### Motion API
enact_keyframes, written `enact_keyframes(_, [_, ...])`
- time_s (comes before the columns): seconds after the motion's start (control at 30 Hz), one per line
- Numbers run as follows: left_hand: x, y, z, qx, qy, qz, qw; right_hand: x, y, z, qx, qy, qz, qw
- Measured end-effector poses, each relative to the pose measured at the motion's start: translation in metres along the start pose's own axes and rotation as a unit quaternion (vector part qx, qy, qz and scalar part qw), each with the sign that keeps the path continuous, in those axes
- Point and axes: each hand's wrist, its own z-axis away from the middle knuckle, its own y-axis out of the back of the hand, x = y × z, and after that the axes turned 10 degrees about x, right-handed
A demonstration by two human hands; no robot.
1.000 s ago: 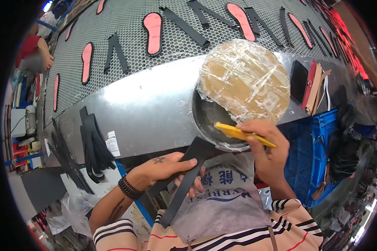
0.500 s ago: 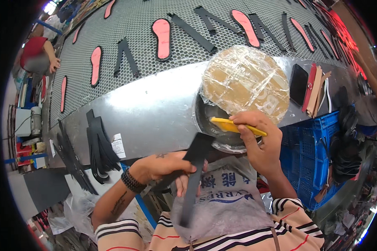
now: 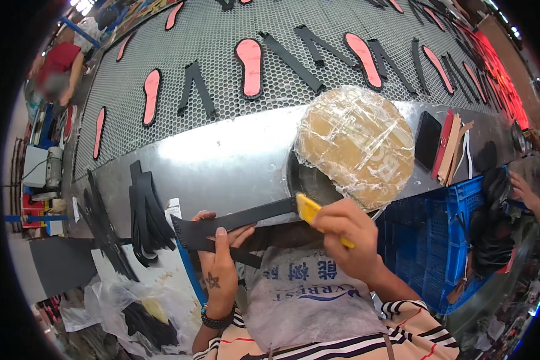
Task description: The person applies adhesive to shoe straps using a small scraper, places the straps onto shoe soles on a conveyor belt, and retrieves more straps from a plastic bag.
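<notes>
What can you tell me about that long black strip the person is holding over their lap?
The black strip is a flat, V-shaped cut piece that looks like thin matte rubber or synthetic leather, with a finely notched left end. It lies roughly level across the person's lap at the edge of the metal table. The left hand pinches it near the notched end, thumb on top. At its right end, the right hand presses a yellow brush-like tool onto its upper arm. Its lower arm runs partly hidden behind the hands.
</notes>
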Motion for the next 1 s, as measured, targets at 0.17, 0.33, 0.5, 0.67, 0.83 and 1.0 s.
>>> enact_keyframes(0.17, [-0.001,0.008,0.006,-0.019,-0.019,0.001,1.000,-0.011,-0.002,-0.005,0.038,0.019,-0.002,0.999])
enact_keyframes(0.33, [-0.006,0.018,-0.019,0.027,-0.040,0.151,0.987,0.006,0.003,-0.005,0.030,-0.030,0.054,0.998])
enact_keyframes(0.5, [-0.026,-0.034,-0.043,-0.029,0.006,0.313,0.949,-0.008,-0.008,0.000,-0.023,-0.070,0.084,0.994])
enact_keyframes(0.67, [-0.035,-0.060,-0.046,-0.015,0.005,0.307,0.952,-0.020,-0.016,0.006,0.067,-0.019,0.026,0.997])
enact_keyframes(0.83, [-0.017,-0.041,-0.067,-0.025,-0.011,0.329,0.944,-0.013,-0.023,0.004,0.082,-0.016,0.031,0.996])
enact_keyframes(1.0, [0.034,0.028,-0.159,-0.120,0.060,0.142,0.981,-0.013,-0.016,0.023,0.177,-0.085,0.082,0.977])
